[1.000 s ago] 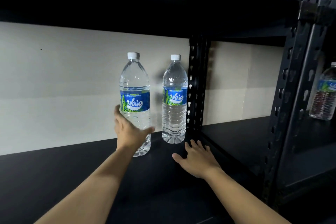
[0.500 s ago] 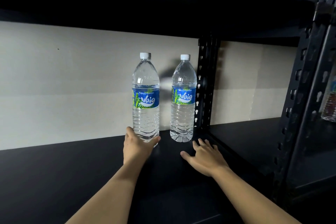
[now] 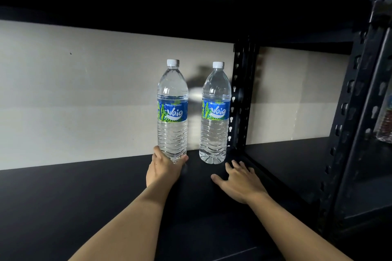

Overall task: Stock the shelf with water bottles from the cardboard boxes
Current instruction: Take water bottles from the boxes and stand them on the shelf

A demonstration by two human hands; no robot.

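So there are two water bottles on the black shelf (image 3: 84, 207), both upright, clear plastic, white caps, blue and green "Waig" labels facing out. The left bottle (image 3: 172, 112) sits toward the back of the shelf board, close to the pale back wall (image 3: 74, 101). The left hand (image 3: 164, 168) has it by the very bottom, fingers and thumb wrapped around the base, so it's a proper grip down low. Can't really tell if the base is fully resting on the board or just off it, the hand covers that part.

The right bottle (image 3: 214, 116) stands on its own just beside it, a gap between the two, and it's right up against the black slotted upright post (image 3: 241, 99) at the back. Nothing is touching it.

The right hand (image 3: 238, 182) lies palm down on the shelf just in front of that second bottle, fingers spread loosely and flat, holding nothing, fingertips near the bottle's base but not on it.

Further out on the right there's another slotted post (image 3: 350, 123) at the front, and past it, at the frame edge, a bit of another bottle (image 3: 385, 125) in the next bay, mostly cut off.
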